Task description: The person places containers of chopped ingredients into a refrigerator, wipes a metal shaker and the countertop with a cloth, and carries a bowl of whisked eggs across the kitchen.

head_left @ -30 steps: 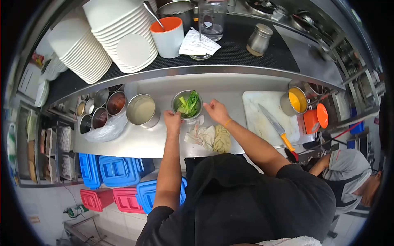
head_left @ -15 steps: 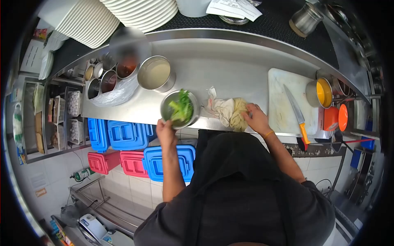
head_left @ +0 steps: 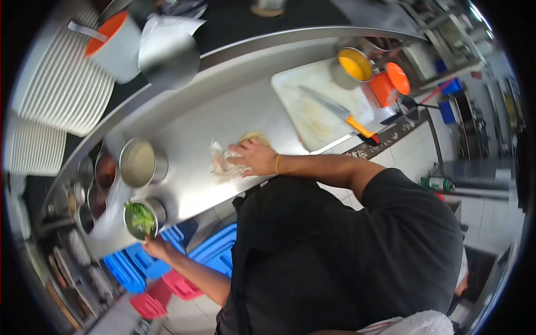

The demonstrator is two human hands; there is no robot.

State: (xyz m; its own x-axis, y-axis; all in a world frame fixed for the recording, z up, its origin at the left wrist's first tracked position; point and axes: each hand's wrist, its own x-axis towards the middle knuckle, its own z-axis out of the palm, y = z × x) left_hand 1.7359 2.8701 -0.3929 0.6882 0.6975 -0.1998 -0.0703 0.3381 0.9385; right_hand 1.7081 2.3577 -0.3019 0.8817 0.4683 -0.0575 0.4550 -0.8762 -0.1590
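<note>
My left hand grips the near rim of a metal bowl that holds green leafy vegetables. The bowl is at the front edge of the steel counter, at the left. My right hand lies with fingers spread on a crumpled pale cloth, near the counter's front edge. A yellowish part of the cloth shows just beyond the hand. The palm hides the rest.
A pot of pale liquid stands beyond the bowl. On the right, a white cutting board bears a knife. Lidded blue bins are below the counter. Stacked plates occupy the upper shelf. Part of another person shows at far right.
The view has turned. My left hand has carried the bowl left, past the pot. My right hand, earlier at the cloth's right edge, now presses flat on it.
</note>
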